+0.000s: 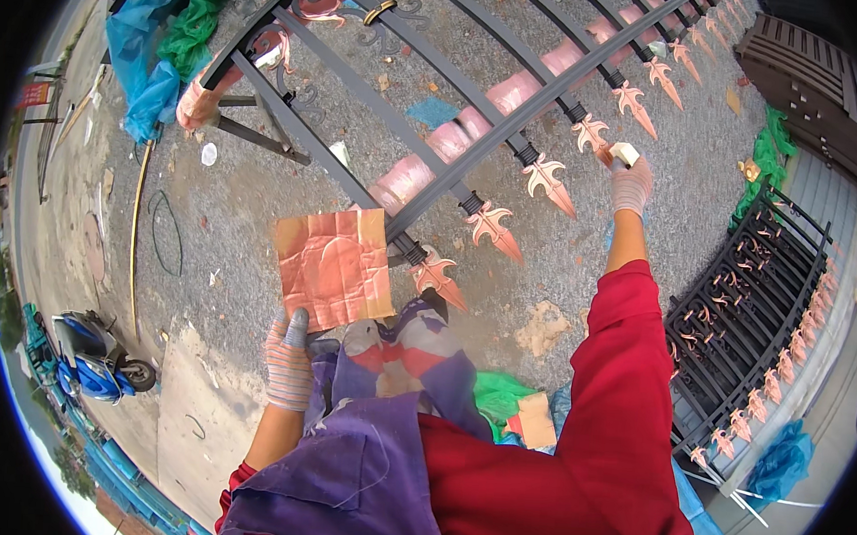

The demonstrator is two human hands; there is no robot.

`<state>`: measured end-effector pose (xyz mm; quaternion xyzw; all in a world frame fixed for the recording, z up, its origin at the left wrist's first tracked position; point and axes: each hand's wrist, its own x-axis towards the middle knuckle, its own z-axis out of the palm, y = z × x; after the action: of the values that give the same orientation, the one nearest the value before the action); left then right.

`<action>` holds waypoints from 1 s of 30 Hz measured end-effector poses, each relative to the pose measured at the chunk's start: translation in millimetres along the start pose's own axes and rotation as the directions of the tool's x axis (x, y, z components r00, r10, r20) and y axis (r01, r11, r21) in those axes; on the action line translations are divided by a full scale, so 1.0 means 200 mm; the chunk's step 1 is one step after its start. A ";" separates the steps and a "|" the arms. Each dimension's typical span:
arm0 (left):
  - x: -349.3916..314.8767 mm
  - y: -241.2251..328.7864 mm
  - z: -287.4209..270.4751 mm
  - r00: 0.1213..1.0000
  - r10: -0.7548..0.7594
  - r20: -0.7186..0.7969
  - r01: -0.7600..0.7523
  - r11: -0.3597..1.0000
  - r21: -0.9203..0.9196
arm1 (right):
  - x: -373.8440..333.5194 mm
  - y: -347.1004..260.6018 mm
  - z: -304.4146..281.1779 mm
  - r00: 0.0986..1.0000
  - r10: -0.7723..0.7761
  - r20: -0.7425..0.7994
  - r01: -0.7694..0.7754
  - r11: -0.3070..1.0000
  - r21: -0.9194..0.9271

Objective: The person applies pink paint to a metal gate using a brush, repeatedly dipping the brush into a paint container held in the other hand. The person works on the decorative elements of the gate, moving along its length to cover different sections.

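At the railing [513, 131], my left hand [290, 365] grips card [331, 270], my right hand [631, 187] a block [625, 154], seemingly coating a spearhead [589, 134]; next calls for light dabs.

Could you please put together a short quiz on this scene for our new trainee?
1. True or false: the left hand holds a cardboard square.
2. Multiple choice: what is in the right hand? (a) nothing; (b) a small pale block; (c) green netting.
3. Fill in the blank: on the dark railing, the spear-shaped tips are ____ in colour.

Key: 1. True. 2. b. 3. Copper-pink.
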<state>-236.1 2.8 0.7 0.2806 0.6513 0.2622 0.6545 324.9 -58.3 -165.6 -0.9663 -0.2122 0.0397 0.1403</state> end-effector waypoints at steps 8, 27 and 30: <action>-0.01 0.08 -0.11 0.998 0.052 0.043 -0.050 0.998 -0.029 | -0.32 -0.27 0.01 0.995 0.094 -0.015 -0.086 0.955 0.283; 0.12 0.09 -1.83 0.968 0.142 -0.208 -0.238 0.783 -0.575 | -2.77 -1.66 0.06 0.607 -0.723 0.331 0.377 0.628 0.681; 0.04 0.05 -2.22 0.936 0.187 -0.298 -0.332 0.751 -0.571 | -3.02 -1.94 -0.08 0.454 -0.757 0.470 0.498 0.653 0.571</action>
<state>-678.6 27.2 5.4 0.1103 0.5541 0.5773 0.5895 -375.2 21.6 -28.9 -0.6861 -0.5844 0.3687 0.2277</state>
